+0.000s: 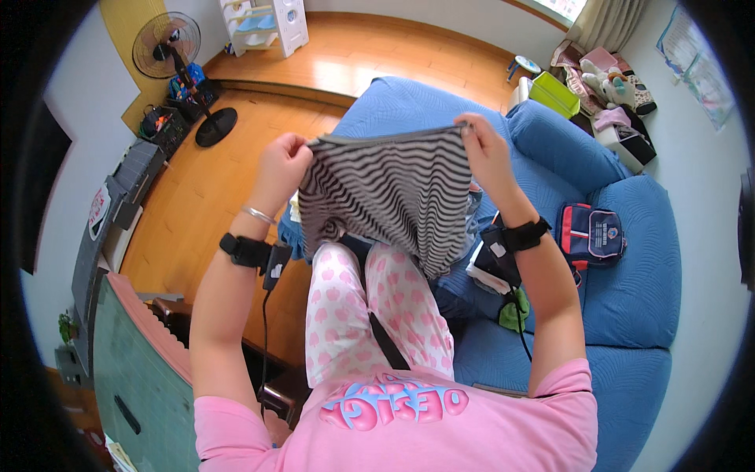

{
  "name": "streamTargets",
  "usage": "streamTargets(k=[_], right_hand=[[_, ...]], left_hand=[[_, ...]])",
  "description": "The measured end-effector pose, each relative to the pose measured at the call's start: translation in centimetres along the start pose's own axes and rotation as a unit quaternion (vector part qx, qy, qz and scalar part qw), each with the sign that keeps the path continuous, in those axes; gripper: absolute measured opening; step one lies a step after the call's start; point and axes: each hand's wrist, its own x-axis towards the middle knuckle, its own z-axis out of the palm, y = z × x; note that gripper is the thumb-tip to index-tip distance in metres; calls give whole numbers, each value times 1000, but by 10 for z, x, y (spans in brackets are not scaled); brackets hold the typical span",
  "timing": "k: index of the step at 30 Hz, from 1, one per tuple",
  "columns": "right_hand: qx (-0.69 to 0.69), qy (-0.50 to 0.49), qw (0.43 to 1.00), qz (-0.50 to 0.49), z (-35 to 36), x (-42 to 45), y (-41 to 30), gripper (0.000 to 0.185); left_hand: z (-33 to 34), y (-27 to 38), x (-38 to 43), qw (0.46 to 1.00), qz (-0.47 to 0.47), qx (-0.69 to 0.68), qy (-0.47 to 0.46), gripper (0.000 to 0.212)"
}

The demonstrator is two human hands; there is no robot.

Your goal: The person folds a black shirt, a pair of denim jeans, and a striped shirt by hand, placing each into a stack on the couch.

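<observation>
A black-and-white striped knit garment [389, 189] hangs stretched between both hands in front of my knees. My left hand [286, 162] pinches one end of its dark top edge, and my right hand [483, 153] grips the other end. The fabric droops in wavy folds, its lower part near my thighs. Behind it, a blue quilted sofa cover [424, 100] shows, with folded clothes partly hidden by the garment and my right forearm. White folded cloth [486, 274] lies beside that forearm, and a green cloth [513, 310] is just below it.
A navy and red backpack [591, 235] rests on the blue sofa [625, 307] at right. At left are a glass-topped table [147, 377] with a black remote control [127, 414], and a standing fan [216, 127]. A green bin [554, 94] and a stuffed toy are at upper right.
</observation>
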Motion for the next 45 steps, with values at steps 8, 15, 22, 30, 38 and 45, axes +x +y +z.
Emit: streamTargets(k=[8, 15, 22, 30, 38, 45], right_hand=[[3, 27, 998, -64, -41, 92, -60, 24], [-75, -67, 995, 11, -44, 110, -72, 22], [-24, 134, 988, -71, -21, 126, -90, 21], [-14, -123, 992, 12, -7, 133, -84, 20], [-129, -137, 980, -60, 22, 93, -31, 21], [119, -74, 978, 155, 39, 90, -15, 21]], left_hand=[[-65, 98, 102, 976, 139, 9, 167, 21], [-107, 172, 95, 931, 226, 200, 204, 18], [-139, 148, 94, 888, 288, 272, 234, 17], [-164, 112, 87, 958, 67, 263, 88, 52], [-137, 38, 55, 949, -98, 265, -143, 64], [-117, 30, 54, 968, -152, -41, -196, 13]])
